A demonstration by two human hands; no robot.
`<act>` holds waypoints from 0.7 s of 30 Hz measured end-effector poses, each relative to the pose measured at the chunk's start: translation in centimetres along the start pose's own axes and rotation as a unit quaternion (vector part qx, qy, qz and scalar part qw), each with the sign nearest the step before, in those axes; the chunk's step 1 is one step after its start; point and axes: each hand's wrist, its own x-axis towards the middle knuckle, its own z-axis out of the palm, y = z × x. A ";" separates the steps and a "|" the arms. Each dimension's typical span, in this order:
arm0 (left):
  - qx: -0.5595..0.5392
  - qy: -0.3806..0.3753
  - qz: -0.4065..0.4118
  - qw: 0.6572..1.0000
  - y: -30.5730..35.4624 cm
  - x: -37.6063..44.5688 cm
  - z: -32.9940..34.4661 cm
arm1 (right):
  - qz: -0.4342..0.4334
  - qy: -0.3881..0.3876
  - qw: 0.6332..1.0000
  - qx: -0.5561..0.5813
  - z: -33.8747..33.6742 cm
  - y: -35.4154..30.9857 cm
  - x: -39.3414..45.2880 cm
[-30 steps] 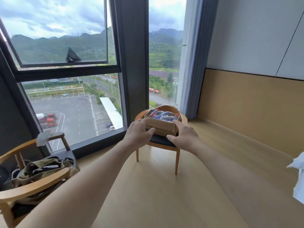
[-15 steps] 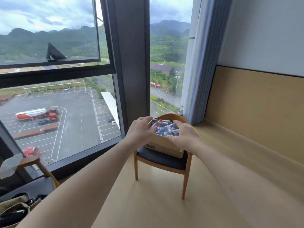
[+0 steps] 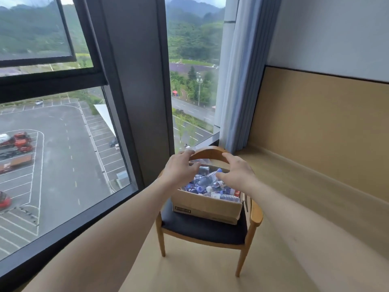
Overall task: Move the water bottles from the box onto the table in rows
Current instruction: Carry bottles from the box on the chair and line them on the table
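Note:
An open cardboard box (image 3: 208,204) stands on the dark seat of a wooden chair (image 3: 202,228) by the window. Several small clear water bottles (image 3: 207,182) with blue caps and labels lie jumbled inside it. My left hand (image 3: 180,169) hovers over the far left part of the box, fingers spread, near the chair's curved back. Over the far right part, my right hand (image 3: 235,172) has its fingers apart and curled down toward the bottles. Neither hand holds a bottle. Both hands hide part of the pile.
Floor-to-ceiling windows (image 3: 63,144) run along the left, with a thick grey pillar (image 3: 136,91) behind the chair. A blue-grey curtain (image 3: 237,91) hangs at the corner. A tan panelled wall (image 3: 326,127) runs on the right, and light wooden floor (image 3: 210,270) surrounds the chair.
My hands left the box's near sides and moved up over the bottles. The view came closer to the chair and tilted down; the second chair at the left is out of sight.

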 end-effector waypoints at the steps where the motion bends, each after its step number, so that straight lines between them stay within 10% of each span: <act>1: 0.002 -0.007 0.004 1.000 -0.5 1.9 0.4 | 0.000 0.006 1.000 0.001 0.3 0.0 1.6; 21: 0.001 -0.167 -0.074 0.983 -9.6 21.9 17.8 | 0.148 -0.179 0.972 0.025 11.7 11.4 23.0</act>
